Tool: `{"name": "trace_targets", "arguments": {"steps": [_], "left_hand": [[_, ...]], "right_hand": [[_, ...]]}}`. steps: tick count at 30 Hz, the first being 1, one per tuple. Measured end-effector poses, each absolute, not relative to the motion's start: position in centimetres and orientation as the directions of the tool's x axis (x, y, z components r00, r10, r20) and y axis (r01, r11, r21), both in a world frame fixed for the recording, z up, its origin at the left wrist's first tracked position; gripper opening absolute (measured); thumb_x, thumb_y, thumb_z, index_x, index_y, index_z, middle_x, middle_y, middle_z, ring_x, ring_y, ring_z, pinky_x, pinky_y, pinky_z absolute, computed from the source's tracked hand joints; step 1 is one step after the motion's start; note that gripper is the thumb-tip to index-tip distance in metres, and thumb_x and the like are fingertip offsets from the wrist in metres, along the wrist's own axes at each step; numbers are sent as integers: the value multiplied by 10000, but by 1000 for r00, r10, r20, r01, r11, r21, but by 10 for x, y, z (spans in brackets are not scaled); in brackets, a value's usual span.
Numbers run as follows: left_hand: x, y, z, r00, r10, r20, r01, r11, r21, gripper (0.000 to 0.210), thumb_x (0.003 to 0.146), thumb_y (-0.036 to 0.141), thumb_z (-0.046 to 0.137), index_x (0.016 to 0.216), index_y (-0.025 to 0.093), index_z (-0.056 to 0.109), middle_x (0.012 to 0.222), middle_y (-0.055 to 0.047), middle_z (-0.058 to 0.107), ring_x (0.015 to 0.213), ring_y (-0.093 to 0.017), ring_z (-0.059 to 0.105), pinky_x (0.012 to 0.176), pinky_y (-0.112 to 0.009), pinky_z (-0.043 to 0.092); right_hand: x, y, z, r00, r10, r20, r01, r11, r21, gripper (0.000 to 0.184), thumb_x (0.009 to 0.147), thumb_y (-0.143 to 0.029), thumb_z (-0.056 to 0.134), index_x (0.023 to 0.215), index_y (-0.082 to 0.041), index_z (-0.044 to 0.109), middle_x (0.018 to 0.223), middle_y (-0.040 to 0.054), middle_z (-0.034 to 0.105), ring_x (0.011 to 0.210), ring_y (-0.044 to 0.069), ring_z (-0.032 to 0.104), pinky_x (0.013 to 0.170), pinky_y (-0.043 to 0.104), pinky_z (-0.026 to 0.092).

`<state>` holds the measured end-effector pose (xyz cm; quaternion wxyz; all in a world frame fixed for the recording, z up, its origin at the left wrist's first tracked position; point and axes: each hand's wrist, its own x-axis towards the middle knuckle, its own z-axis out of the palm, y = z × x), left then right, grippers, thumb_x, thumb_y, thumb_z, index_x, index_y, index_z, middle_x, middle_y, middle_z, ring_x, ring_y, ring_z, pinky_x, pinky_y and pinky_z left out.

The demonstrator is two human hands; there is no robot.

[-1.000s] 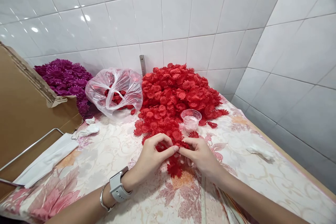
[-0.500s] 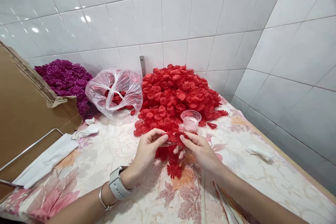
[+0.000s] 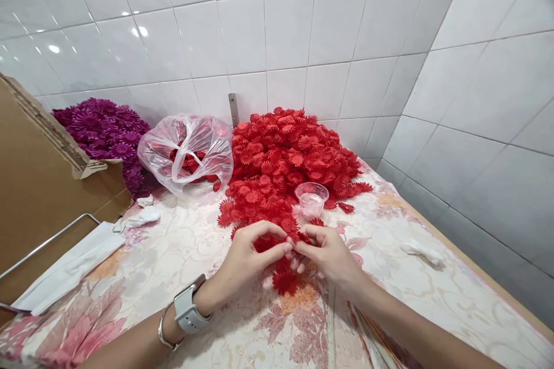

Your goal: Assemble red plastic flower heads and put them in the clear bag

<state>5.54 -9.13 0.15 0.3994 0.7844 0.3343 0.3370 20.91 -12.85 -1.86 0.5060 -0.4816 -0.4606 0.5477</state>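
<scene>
My left hand and my right hand meet over the table, fingertips nearly touching. A red artificial flower piece is pinched in the right fingers and mostly covered by them. The left thumb and forefinger press together at its edge; whether they grip it too is hidden. Below the hands lies another red flower piece. Just behind them rises a large heap of red flower pieces, with a small clear plastic cup at its front right.
A clear plastic bag with red pieces sits left of the heap. Further left are purple flowers, a cardboard box and a white folded cloth. Crumpled white tissue lies at right. Tiled walls border the table.
My left hand has moved right and slightly down, bringing its fingertips against the right ones. The right hand stays near its place, still pinching the red flower piece.
</scene>
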Motion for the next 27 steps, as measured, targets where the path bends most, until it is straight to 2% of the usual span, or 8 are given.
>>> {"name": "trace_targets", "arguments": {"steps": [4, 7, 11, 16, 19, 22, 25, 27], "left_hand": [[61, -97, -2, 546, 832, 97, 159, -217, 963, 144, 701, 290, 639, 764, 164, 617, 730, -3, 629, 682, -129, 569, 634, -228, 427], [61, -93, -2, 530, 847, -31, 52, 4, 999, 123, 656, 246, 661, 689, 153, 588, 649, 11, 600, 610, -110, 554, 580, -213, 412], [59, -86, 1, 455, 887, -85, -82, 137, 987, 135, 660, 244, 636, 643, 156, 535, 627, 17, 589, 583, -104, 566, 604, -227, 438], [62, -90, 2, 421, 904, -70, -221, 177, 959, 176, 648, 229, 640, 629, 162, 479, 614, 36, 568, 610, -104, 583, 660, -233, 457], [63, -91, 1, 388, 921, -42, -299, 168, 939, 154, 686, 218, 591, 636, 167, 455, 660, 21, 601, 634, -103, 586, 664, -233, 458], [56, -83, 1, 307, 951, 22, -290, 72, 954, 144, 730, 233, 529, 664, 185, 410, 779, -19, 649, 731, -141, 606, 700, -278, 456], [48, -73, 3, 217, 961, 172, -33, -169, 985, 198, 666, 180, 596, 696, 197, 401, 949, -45, 639, 911, -184, 575, 788, -319, 423], [45, -71, 5, 214, 930, 298, 166, -335, 927, 201, 636, 158, 625, 728, 194, 450, 1081, -61, 589, 1031, -210, 517, 848, -337, 391]], "right_hand": [[210, -131, -22, 37, 998, 60, 61, 57, -996, 280, 643, -283, 675, 536, -171, 442, 429, -71, 479, 400, 67, 444, 408, 188, 329], [212, -130, -19, -22, 996, 92, 105, 94, -990, 204, 676, -252, 655, 590, -164, 492, 470, -63, 504, 436, 70, 457, 433, 188, 343], [213, -128, -12, -130, 988, 80, -86, 69, -994, 205, 748, -355, 587, 754, -151, 592, 611, 1, 614, 531, 111, 564, 509, 223, 448], [209, -126, -13, -80, 995, 64, -344, 33, -938, 208, 730, -351, 626, 790, -152, 624, 677, 33, 660, 608, 136, 623, 553, 231, 490], [211, -126, -14, -29, 999, 42, -451, 25, -892, 198, 709, -339, 655, 772, -153, 629, 689, 36, 673, 612, 128, 627, 584, 227, 496], [219, -124, -11, 88, 996, 23, -458, 61, -887, 221, 666, -353, 691, 731, -152, 627, 705, 36, 679, 622, 124, 628, 586, 218, 492], [224, -122, -9, 109, 994, 5, -319, 40, -947, 271, 641, -390, 702, 717, -142, 624, 659, 39, 672, 588, 135, 625, 513, 215, 466], [223, -123, -10, 83, 996, -29, -222, -10, -975, 313, 626, -429, 698, 676, -134, 604, 603, 41, 657, 552, 145, 618, 469, 216, 436]]}}
